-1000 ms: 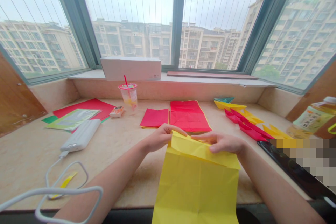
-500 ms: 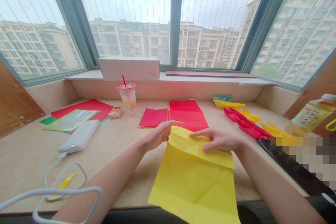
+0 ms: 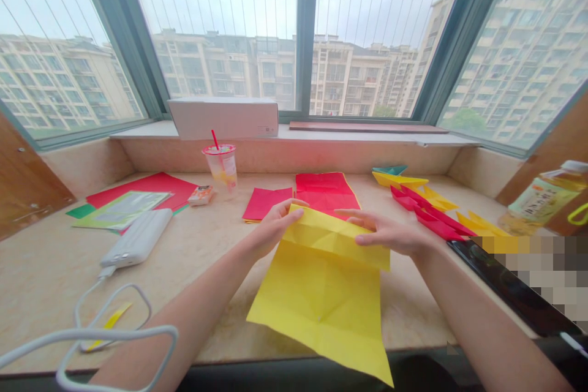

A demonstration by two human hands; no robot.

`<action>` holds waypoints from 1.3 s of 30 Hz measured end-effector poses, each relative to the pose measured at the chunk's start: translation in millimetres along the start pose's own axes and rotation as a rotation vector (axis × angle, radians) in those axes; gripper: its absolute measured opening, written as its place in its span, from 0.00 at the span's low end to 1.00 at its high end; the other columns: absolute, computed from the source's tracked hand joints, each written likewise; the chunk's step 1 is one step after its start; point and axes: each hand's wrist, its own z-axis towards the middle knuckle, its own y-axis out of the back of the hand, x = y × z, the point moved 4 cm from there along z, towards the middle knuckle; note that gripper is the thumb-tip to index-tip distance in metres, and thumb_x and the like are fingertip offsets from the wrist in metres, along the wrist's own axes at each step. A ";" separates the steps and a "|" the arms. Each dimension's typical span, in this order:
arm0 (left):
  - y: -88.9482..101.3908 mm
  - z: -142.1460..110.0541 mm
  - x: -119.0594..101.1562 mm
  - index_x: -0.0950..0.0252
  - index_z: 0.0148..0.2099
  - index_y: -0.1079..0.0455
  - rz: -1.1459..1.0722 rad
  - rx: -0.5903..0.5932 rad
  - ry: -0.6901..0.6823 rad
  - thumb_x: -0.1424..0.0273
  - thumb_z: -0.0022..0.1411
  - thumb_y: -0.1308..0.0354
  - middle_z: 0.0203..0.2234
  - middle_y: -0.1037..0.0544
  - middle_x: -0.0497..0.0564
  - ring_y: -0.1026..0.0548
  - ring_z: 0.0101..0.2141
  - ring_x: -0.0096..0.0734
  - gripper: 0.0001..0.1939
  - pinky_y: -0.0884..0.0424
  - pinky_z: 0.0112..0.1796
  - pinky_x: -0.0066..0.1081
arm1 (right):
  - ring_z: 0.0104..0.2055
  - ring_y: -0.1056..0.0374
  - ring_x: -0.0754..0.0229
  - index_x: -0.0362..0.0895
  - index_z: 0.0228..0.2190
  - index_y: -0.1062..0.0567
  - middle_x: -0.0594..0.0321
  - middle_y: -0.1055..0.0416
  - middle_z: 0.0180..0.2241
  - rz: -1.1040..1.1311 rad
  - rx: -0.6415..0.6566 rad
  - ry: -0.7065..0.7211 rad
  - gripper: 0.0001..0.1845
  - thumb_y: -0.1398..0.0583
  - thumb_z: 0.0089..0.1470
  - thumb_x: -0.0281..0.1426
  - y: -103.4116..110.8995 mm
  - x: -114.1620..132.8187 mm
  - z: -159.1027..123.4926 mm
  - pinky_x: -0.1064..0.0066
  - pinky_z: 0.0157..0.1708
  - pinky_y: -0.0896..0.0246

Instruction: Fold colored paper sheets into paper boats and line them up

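A creased yellow paper sheet (image 3: 321,294) lies on the stone counter (image 3: 41,269) in front of me, its far edge folded over into a band. My left hand (image 3: 273,229) pinches the far left corner of that fold, fingers closed on the paper. On the right part of the fold, my right hand (image 3: 390,234) rests with fingers stretched out flat. Just beyond the hands lie red paper sheets (image 3: 326,191).
Folded red and yellow paper boats (image 3: 425,205) line the right side. A drink cup with a red straw (image 3: 222,166), a white power bank (image 3: 136,243) with cable, more coloured sheets (image 3: 138,196), a white box (image 3: 223,117) on the sill, a bottle (image 3: 544,199) and a dark tablet (image 3: 509,285) surround me.
The yellow sheet has been slid up the counter and turned counter-clockwise, so its near corner now points right. Both hands moved with it, staying on the folded far edge.
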 end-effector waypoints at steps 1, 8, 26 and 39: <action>2.4 1.3 -0.6 0.65 0.44 0.28 -0.012 -0.034 -0.019 0.59 0.55 0.35 0.35 0.20 0.51 0.22 0.33 0.33 0.19 0.29 0.35 0.29 | 0.62 0.40 0.47 0.51 0.61 0.37 0.55 0.37 0.62 -0.024 -0.055 0.012 0.39 0.32 0.50 0.39 5.1 -0.8 0.3 0.56 0.60 0.45; 7.1 4.8 -4.2 0.66 0.40 0.29 -0.014 -0.148 -0.099 0.53 0.52 0.34 0.33 0.19 0.52 0.21 0.33 0.35 0.23 0.28 0.35 0.29 | 0.56 0.33 0.46 0.46 0.53 0.27 0.55 0.29 0.55 0.040 -0.371 0.119 0.33 0.29 0.45 0.39 23.5 -7.0 7.3 0.57 0.54 0.36; 3.6 6.4 -0.4 0.68 0.36 0.28 0.035 -0.207 -0.076 0.52 0.52 0.34 0.29 0.19 0.52 0.21 0.31 0.35 0.22 0.28 0.33 0.29 | 0.39 0.23 0.46 0.43 0.43 0.21 0.53 0.20 0.38 0.232 -0.460 0.099 0.24 0.31 0.47 0.42 26.0 -13.8 13.8 0.59 0.38 0.26; -5.8 3.6 6.2 0.66 0.53 0.32 -0.032 -0.106 -0.061 0.65 0.51 0.29 0.50 0.23 0.61 0.23 0.47 0.48 0.28 0.27 0.45 0.39 | 0.38 0.23 0.50 0.44 0.41 0.22 0.55 0.20 0.38 0.115 -0.675 0.161 0.25 0.31 0.45 0.46 27.9 -10.5 12.5 0.65 0.35 0.26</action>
